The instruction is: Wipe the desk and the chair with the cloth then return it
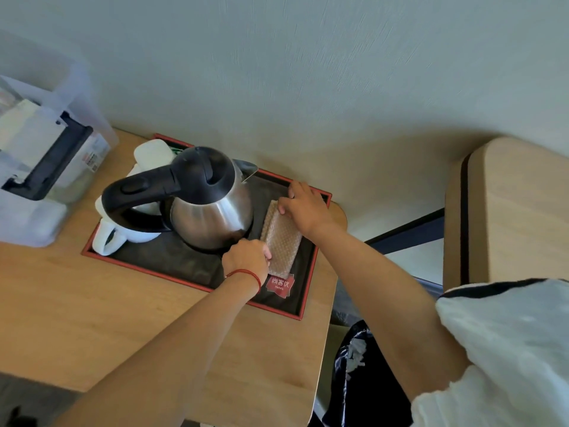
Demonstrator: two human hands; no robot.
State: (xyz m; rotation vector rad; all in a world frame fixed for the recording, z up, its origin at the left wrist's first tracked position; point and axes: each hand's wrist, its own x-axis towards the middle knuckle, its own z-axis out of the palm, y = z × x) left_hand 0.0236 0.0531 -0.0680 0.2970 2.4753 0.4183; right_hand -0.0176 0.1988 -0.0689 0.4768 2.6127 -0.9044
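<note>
A folded tan cloth (waffle-textured) is held at both ends on the right part of a red-rimmed tray on the wooden table. The left hand is closed in a grip on its near end; the right hand pinches the far end. A steel kettle is seen just left of the cloth, white cups beyond it.

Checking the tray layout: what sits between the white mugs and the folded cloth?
The steel kettle stands between mugs and cloth, seen in the head view.
</note>
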